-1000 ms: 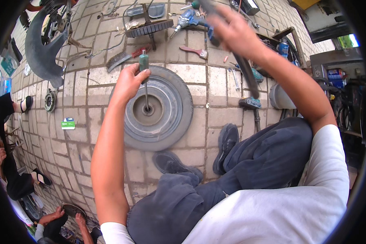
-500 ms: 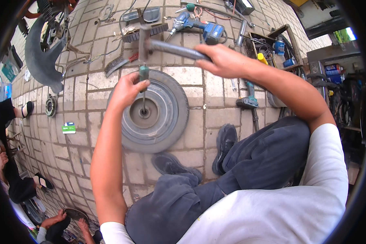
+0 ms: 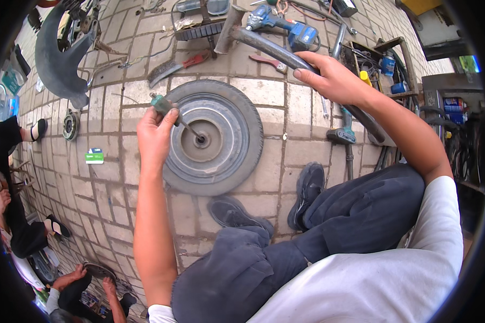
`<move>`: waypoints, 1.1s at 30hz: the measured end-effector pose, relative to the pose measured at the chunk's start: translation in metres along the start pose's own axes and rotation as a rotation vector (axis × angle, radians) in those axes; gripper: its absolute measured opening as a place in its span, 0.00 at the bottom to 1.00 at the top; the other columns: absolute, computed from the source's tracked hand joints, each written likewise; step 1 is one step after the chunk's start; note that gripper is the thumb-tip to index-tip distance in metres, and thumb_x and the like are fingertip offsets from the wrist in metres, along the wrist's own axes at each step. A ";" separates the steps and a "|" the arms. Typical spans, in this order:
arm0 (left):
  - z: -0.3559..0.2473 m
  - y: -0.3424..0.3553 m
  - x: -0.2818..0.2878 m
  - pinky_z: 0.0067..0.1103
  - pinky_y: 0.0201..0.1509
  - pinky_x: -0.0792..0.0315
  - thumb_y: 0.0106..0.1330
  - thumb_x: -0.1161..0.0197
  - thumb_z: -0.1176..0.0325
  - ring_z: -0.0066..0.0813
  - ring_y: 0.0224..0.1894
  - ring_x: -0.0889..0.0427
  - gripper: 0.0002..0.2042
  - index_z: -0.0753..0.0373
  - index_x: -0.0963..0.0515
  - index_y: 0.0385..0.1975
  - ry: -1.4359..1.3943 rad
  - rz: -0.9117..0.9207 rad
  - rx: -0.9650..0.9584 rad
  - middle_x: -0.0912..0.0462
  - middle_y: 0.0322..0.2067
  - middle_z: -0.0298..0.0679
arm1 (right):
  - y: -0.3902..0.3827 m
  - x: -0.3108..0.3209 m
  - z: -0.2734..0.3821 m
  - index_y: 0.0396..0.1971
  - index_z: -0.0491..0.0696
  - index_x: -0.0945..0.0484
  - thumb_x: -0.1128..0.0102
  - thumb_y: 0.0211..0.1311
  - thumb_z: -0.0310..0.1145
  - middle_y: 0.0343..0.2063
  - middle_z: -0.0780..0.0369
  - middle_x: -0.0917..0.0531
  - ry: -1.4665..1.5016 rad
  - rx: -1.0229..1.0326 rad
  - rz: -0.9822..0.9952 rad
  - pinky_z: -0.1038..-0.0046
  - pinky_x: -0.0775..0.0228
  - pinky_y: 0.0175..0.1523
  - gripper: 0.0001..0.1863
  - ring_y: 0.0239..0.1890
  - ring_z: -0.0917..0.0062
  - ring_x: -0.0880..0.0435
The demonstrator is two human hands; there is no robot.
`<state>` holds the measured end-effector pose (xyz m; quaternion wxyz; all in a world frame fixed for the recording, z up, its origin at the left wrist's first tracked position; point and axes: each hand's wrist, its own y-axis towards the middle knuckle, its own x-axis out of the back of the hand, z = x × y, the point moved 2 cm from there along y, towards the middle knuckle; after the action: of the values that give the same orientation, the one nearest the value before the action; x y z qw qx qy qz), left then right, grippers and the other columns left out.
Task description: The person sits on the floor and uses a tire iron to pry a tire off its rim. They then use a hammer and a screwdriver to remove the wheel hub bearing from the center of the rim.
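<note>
A small wheel with a grey tyre [image 3: 237,156] lies flat on the pavers in front of me. My left hand [image 3: 154,125] grips a screwdriver [image 3: 160,104] with a green handle, tilted toward the upper left; its shaft reaches down into the hub [image 3: 202,138] at the wheel's centre. My right hand [image 3: 326,81] is closed round the long grey metal handle of a hammer [image 3: 269,48], raised to the upper right of the wheel. The hammer's head [image 3: 228,29] is held over the tools at the back.
A blue power tool [image 3: 275,21], a red-handled brush [image 3: 183,63], a teal drill [image 3: 340,134] and a wooden tool box [image 3: 399,48] lie around. A grey curved part [image 3: 59,54] is upper left. Other people's feet [image 3: 35,129] and hands [image 3: 108,285] are at the left.
The screwdriver was upright and now leans to the upper left, my left hand moving left with it. The hammer swung down toward its top, then lifted away to the upper right.
</note>
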<state>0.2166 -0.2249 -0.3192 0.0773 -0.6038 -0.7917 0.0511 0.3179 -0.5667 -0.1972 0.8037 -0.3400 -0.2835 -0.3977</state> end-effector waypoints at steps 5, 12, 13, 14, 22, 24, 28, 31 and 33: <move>-0.030 0.005 -0.002 0.18 0.49 0.28 0.63 0.34 0.72 0.19 0.41 0.21 0.14 0.70 0.23 0.47 0.016 0.042 -0.056 0.17 0.40 0.38 | 0.006 -0.004 -0.008 0.52 0.38 0.28 0.46 0.68 0.41 0.28 0.54 0.22 -0.027 0.013 0.033 0.69 0.32 0.39 0.22 0.31 0.73 0.24; -0.026 0.019 0.010 0.22 0.52 0.27 0.63 0.35 0.74 0.26 0.45 0.19 0.16 0.73 0.25 0.49 -0.104 0.063 0.049 0.17 0.42 0.43 | 0.020 -0.009 -0.007 0.57 0.41 0.31 0.45 0.67 0.41 0.29 0.57 0.23 -0.018 0.029 0.071 0.71 0.33 0.37 0.25 0.30 0.74 0.27; -0.026 0.021 0.010 0.23 0.53 0.27 0.63 0.35 0.74 0.27 0.45 0.19 0.16 0.72 0.25 0.49 -0.092 0.085 0.058 0.17 0.42 0.44 | 0.022 -0.007 -0.004 0.56 0.40 0.30 0.45 0.67 0.40 0.31 0.54 0.21 -0.024 0.005 0.087 0.69 0.32 0.39 0.24 0.31 0.71 0.25; -0.026 0.024 0.009 0.23 0.53 0.26 0.63 0.36 0.74 0.28 0.46 0.19 0.16 0.72 0.25 0.49 -0.080 0.109 0.068 0.17 0.43 0.45 | 0.023 -0.006 -0.002 0.55 0.39 0.29 0.45 0.66 0.40 0.33 0.51 0.19 -0.030 -0.020 0.102 0.67 0.31 0.41 0.24 0.32 0.68 0.22; -0.019 0.043 -0.003 0.25 0.55 0.27 0.63 0.35 0.75 0.30 0.46 0.19 0.16 0.72 0.26 0.50 -0.026 0.231 0.184 0.17 0.43 0.46 | 0.029 -0.006 -0.017 0.54 0.39 0.29 0.43 0.66 0.39 0.37 0.52 0.20 0.043 -0.117 0.132 0.69 0.30 0.46 0.23 0.38 0.69 0.22; -0.018 0.048 -0.007 0.25 0.55 0.27 0.63 0.36 0.75 0.30 0.46 0.19 0.16 0.72 0.26 0.49 -0.007 0.261 0.204 0.17 0.43 0.46 | 0.029 -0.005 -0.023 0.54 0.39 0.28 0.43 0.66 0.39 0.35 0.52 0.20 0.042 -0.132 0.137 0.69 0.30 0.44 0.23 0.35 0.70 0.23; -0.017 0.056 -0.012 0.24 0.55 0.27 0.63 0.35 0.75 0.29 0.46 0.19 0.16 0.72 0.25 0.49 0.018 0.289 0.227 0.17 0.42 0.45 | 0.030 -0.005 -0.033 0.53 0.40 0.28 0.43 0.66 0.40 0.28 0.54 0.22 0.069 -0.194 0.176 0.69 0.32 0.38 0.22 0.29 0.72 0.25; -0.019 0.064 -0.015 0.24 0.54 0.27 0.62 0.35 0.73 0.28 0.45 0.19 0.16 0.72 0.25 0.49 0.057 0.340 0.244 0.17 0.42 0.45 | 0.029 -0.007 -0.040 0.53 0.40 0.28 0.43 0.66 0.40 0.24 0.56 0.24 0.072 -0.159 0.133 0.69 0.34 0.35 0.22 0.25 0.74 0.28; -0.020 0.070 -0.019 0.23 0.54 0.27 0.62 0.35 0.73 0.27 0.45 0.19 0.16 0.72 0.25 0.48 0.087 0.376 0.253 0.16 0.41 0.45 | 0.028 -0.009 -0.043 0.53 0.40 0.28 0.44 0.66 0.40 0.24 0.56 0.25 0.072 -0.136 0.117 0.69 0.34 0.35 0.22 0.25 0.74 0.28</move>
<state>0.2917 -0.2253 -0.3128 0.1755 -0.7277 -0.6486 0.1375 0.3446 -0.5833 -0.2388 0.8103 -0.3953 -0.2064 -0.3802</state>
